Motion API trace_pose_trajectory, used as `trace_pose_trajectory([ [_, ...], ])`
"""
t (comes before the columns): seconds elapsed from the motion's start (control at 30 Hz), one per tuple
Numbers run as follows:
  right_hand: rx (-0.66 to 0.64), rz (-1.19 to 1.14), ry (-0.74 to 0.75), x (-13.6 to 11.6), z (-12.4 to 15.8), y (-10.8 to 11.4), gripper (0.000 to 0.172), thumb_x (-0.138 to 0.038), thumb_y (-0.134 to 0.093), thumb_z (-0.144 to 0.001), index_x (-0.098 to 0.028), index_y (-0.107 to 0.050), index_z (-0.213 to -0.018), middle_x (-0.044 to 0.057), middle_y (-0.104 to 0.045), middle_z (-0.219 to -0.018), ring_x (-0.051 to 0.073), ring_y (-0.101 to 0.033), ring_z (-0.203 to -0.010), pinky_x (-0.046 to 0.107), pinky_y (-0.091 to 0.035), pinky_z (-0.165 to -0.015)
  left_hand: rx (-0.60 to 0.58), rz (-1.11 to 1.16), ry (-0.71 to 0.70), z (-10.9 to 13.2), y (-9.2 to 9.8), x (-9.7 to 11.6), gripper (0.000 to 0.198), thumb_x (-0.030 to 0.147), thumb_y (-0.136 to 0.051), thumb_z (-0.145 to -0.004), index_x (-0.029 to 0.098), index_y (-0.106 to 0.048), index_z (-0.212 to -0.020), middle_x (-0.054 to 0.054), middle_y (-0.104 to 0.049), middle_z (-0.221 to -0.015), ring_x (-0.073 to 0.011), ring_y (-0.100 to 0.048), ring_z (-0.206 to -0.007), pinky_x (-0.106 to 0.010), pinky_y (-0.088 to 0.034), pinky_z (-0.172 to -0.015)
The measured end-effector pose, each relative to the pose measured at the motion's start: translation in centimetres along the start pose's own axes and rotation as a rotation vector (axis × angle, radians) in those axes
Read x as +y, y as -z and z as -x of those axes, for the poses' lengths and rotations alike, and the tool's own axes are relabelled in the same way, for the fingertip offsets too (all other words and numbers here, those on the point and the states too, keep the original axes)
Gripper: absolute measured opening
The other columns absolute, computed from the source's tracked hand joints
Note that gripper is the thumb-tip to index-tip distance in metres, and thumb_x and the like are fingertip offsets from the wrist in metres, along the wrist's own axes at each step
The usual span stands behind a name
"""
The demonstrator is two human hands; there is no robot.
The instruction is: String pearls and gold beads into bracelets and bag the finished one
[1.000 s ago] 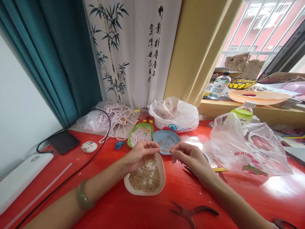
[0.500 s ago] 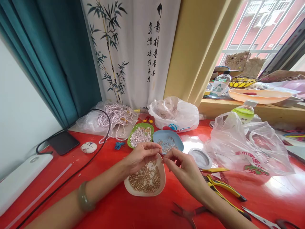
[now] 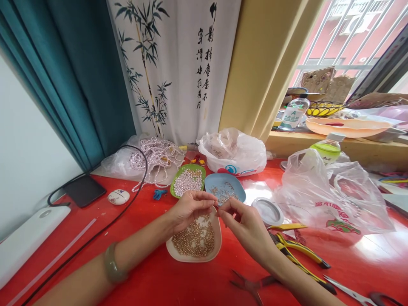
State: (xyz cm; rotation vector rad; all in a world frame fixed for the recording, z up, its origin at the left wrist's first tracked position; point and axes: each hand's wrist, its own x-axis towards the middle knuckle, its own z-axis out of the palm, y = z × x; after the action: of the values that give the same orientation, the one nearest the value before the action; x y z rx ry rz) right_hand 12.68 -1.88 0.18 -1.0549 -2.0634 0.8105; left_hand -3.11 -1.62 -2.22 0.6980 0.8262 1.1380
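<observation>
Over a cream dish [image 3: 194, 259] of small gold beads [image 3: 193, 242], my left hand [image 3: 191, 209] pinches thumb and forefinger together. My right hand [image 3: 244, 221] makes a similar pinch just to its right, the fingertips of both almost meeting. Whatever they hold is too small to make out. Beyond my fingers are a blue dish [image 3: 241, 192] with tiny metallic bits and a green dish [image 3: 174, 187] holding pale pink pearl beads [image 3: 188, 180]. A thin, faint line, perhaps thread, crosses the area right of my right hand.
Yellow-handled pliers [image 3: 302, 246], dark-handled pliers [image 3: 251, 284] and scissors [image 3: 349, 291] lie at right. A grey-white round lid or spool [image 3: 268, 211] is near a plastic bag [image 3: 334, 199]. At left are a mouse [image 3: 118, 196], a phone [image 3: 84, 191], a black cable [image 3: 108, 229] and pearl strands [image 3: 156, 157].
Hardly anything differs. My right fingertips have shifted very slightly while both hands keep their pinch over the dish.
</observation>
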Motion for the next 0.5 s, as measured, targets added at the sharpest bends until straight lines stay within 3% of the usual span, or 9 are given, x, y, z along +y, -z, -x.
trace_pose_trajectory([
  [0.5,0.005,-0.013,-0.009,0.64,0.2,-0.17,0.016,-0.014,-0.044,-0.074,-0.019,-0.05,-0.06,-0.003,-0.054,-0.055,0.011,-0.048,-0.052,0.022,-0.034,-0.048,0.01,-0.007,-0.011,-0.08,0.09,-0.1,0.018,0.014,-0.076,-0.053,0.01,-0.066,-0.068,0.0,-0.063,-0.066,-0.0057,-0.056,-0.057,-0.017,-0.045,-0.061],
])
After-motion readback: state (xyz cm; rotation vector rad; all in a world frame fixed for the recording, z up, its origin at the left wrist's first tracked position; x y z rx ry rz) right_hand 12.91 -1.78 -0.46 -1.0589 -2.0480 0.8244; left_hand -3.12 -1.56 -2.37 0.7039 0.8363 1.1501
